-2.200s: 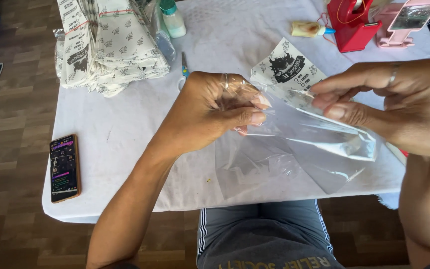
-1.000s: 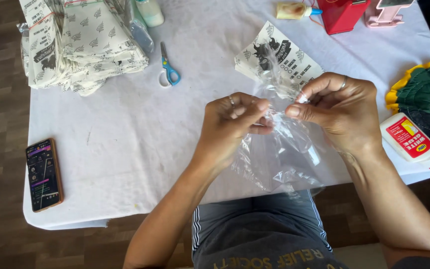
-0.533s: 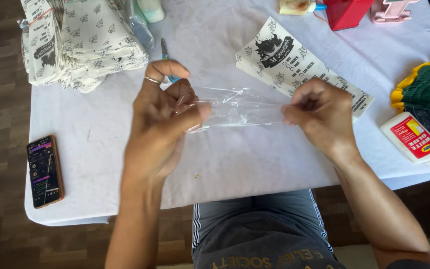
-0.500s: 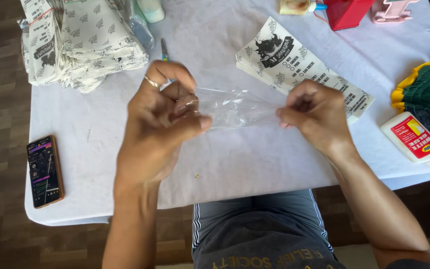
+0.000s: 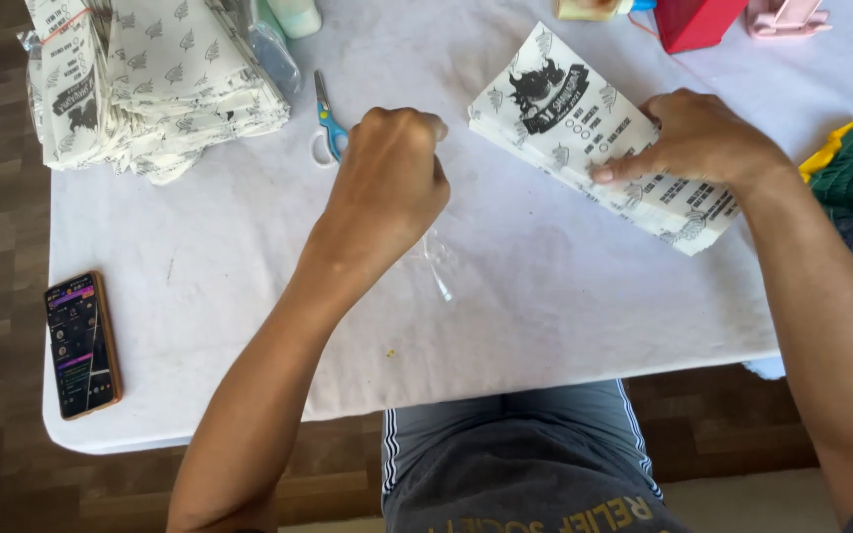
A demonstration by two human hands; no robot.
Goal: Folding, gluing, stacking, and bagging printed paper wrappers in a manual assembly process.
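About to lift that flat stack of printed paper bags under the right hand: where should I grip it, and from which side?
Judging by its pose, grip the stack of printed paper bags at its free left corner, coming from the left. It lies flat and diagonal, the right hand presses its right half, and the cloth there is bare, so fingers could slide under.

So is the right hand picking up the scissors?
No, the right hand lies flat on a small stack of printed paper bags, while the scissors lie untouched beyond the left hand.
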